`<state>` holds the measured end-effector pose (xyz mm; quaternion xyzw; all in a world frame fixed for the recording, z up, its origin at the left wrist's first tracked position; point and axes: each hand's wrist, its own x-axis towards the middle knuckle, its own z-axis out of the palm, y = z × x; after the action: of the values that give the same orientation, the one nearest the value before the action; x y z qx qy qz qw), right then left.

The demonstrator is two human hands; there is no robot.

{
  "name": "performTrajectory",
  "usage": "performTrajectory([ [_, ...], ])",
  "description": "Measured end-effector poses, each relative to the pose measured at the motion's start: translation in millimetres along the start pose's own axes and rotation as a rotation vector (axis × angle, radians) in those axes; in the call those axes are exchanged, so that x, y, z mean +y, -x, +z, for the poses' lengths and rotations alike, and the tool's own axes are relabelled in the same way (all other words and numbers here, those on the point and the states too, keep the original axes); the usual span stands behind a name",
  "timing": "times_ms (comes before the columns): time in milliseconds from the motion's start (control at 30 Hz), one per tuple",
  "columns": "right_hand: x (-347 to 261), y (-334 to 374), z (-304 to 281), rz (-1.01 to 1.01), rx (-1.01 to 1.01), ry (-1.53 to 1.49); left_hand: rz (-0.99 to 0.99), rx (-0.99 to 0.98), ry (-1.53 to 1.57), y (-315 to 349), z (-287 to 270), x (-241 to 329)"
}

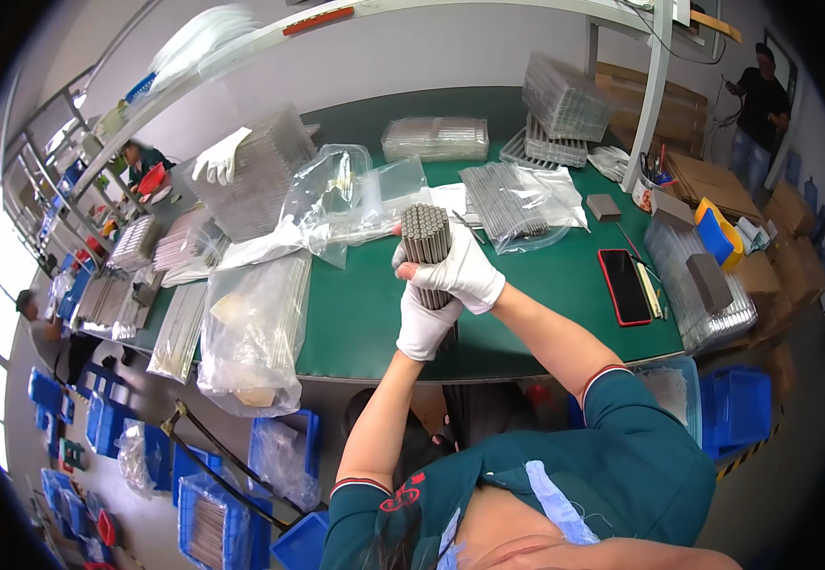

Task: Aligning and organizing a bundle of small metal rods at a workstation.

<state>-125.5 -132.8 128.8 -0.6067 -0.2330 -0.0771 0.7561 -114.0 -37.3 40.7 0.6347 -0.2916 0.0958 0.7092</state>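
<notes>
A thick bundle of grey metal rods (426, 236) stands nearly upright above the green table, its round rod ends facing up. My left hand (424, 326), in a white glove, is wrapped around the lower part of the bundle. My right hand (462, 273), also gloved in white with bare fingertips showing, grips it higher up. Just behind the hands, more grey rods (505, 201) lie side by side in a clear plastic bag on a white cloth. Part of the bundle's lower length is hidden by my gloves.
On the green table (545, 313), a red-edged phone (625, 288) lies at right. Plastic-wrapped packs (253, 328) sit at left, near a tall stack of clear trays (258, 180). More clear trays (564, 100) stand at the back. Blue bins (735, 408) are below; two people are at far left, one at far right.
</notes>
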Motion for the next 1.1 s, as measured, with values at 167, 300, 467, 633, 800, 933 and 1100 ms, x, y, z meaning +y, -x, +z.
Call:
performTrajectory([
  [167, 9, -2, 3, -0.06, 0.027, 0.077, -0.12, -0.087, -0.025, 4, -7, -6],
  [300, 11, -1, 5, -0.089, 0.059, 0.092, -0.155, -0.063, 0.047, 15, -6, -11],
  [467, 11, -3, -4, -0.108, 0.031, 0.051, -0.033, 0.07, -0.068, 14, 4, -24],
  [633, -18, -7, -1, -0.208, 0.035, 0.187, -0.2, 0.012, -0.269, 10, -14, -31],
  [800, -24, -20, 1, -0.439, 0.09, 0.343, -0.156, -0.006, -0.106, 12, -21, -48],
  [933, -43, -23, -11, -0.764, -0.086, 0.816, -0.16, 0.036, -0.03, 18, -9, -25],
  [1100, -43, -27, -2, -0.721, -0.167, 1.005, -0.142, -0.042, -0.041, 15, -16, -14],
])
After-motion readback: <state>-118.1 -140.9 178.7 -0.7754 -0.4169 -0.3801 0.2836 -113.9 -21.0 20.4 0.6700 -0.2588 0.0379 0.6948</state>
